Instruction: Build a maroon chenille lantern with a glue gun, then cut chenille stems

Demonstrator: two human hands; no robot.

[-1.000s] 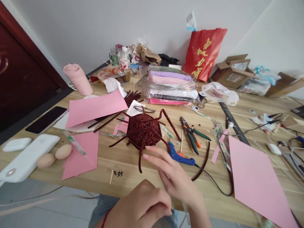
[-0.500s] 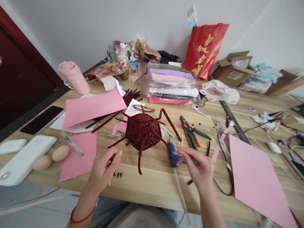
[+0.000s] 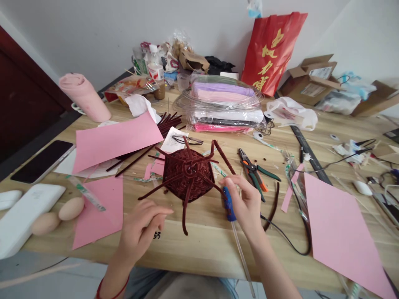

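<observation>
Holding the blue glue gun (image 3: 228, 203) closed in the right hand (image 3: 246, 203), keep its nozzle beside the woven basket (image 3: 188, 174) mid-bench; left hand (image 3: 140, 228) apparently pinches a stick.

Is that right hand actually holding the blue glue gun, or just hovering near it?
Touching. The head view shows the right hand closed around the blue glue gun, fingers wrapped over its body and lifting it beside the dark red woven basket.

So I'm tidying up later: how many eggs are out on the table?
2. One egg and a second egg lie together near the table's left front edge, beside the white case. Clutter might hide more.
</observation>
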